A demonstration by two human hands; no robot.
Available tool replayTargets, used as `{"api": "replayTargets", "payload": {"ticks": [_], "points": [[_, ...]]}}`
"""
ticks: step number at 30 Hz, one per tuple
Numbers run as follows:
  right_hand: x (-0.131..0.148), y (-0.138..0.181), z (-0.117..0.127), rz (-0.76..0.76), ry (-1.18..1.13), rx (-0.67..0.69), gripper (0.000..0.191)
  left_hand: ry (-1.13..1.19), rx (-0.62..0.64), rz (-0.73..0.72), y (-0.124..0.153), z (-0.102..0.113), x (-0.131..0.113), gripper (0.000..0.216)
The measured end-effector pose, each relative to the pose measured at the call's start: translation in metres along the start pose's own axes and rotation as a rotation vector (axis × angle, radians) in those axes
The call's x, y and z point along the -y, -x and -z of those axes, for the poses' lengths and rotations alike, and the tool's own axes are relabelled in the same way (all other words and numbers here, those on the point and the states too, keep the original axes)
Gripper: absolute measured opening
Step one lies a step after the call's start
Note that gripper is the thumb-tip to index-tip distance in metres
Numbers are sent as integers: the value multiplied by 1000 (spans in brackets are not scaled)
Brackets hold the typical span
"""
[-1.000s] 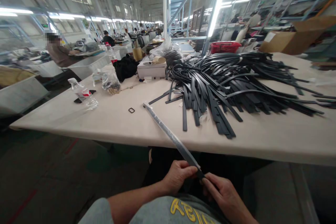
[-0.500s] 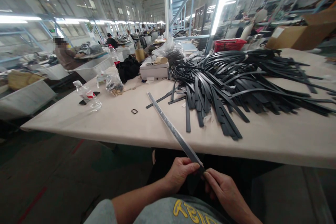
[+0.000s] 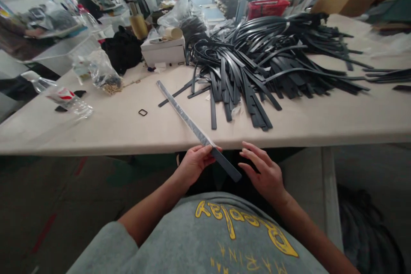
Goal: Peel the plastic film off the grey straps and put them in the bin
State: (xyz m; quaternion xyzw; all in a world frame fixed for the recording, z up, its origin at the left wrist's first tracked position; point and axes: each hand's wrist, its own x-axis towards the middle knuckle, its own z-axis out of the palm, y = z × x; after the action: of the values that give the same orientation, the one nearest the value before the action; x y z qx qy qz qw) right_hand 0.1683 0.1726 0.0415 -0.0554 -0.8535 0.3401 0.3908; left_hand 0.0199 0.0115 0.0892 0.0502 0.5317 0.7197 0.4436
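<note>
My left hand (image 3: pixel 196 162) pinches a dark flat strap (image 3: pixel 226 165) between thumb and fingers near the table's front edge. Pale, wrinkled film or backing covers the strap's far length, which slants up to the left over the table. Its bare dark end points down to the right, toward me. Just right of that end, my right hand (image 3: pixel 265 171) is open, fingers apart and holding nothing. A big heap of black straps (image 3: pixel 257 77) lies beyond, and a small black rectangular ring (image 3: pixel 143 112) rests on the tabletop to the left.
The cream-covered table (image 3: pixel 128 137) spans the view. On its left are a clear plastic bottle (image 3: pixel 66 96), a bag of small metal parts (image 3: pixel 104 72), a black cloth bundle (image 3: pixel 122 49) and a white box (image 3: pixel 163 50). A red basket (image 3: pixel 267 8) stands behind the heap. Other people work farther back.
The view has tilted down. My right hand has let go of the strap's near end and moved off to the right, its fingers spreading. My left hand keeps its hold, now farther along the strap.
</note>
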Motion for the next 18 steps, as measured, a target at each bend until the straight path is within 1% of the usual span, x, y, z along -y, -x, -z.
{"api": "replayTargets", "payload": {"ticks": [2, 4, 6, 8, 12, 14, 16, 17, 18], "points": [[5, -3, 0, 159, 41, 25, 35, 16, 9, 21, 1, -1, -3, 32], [12, -8, -1, 276, 44, 42, 35, 24, 21, 34, 2, -1, -2, 32], [18, -15, -3, 364, 39, 56, 33, 30, 28, 40, 2, -1, 0, 32], [20, -22, -8, 411, 29, 80, 31, 29, 42, 43, 3, 1, 3, 30], [14, -39, -26, 390, -39, 71, 27, 17, 128, 58, 8, 0, 9, 25], [13, -47, -31, 371, -96, 78, 27, 53, 174, 84, 9, -2, 9, 22], [18, -51, -27, 334, -181, 103, 28, 114, 204, 146, 6, -3, 4, 26], [21, -51, -19, 294, -234, 112, 28, 147, 197, 174, 2, -3, 0, 31], [25, -49, -9, 239, -291, 121, 28, 182, 164, 181, -4, -1, -7, 36]]}}
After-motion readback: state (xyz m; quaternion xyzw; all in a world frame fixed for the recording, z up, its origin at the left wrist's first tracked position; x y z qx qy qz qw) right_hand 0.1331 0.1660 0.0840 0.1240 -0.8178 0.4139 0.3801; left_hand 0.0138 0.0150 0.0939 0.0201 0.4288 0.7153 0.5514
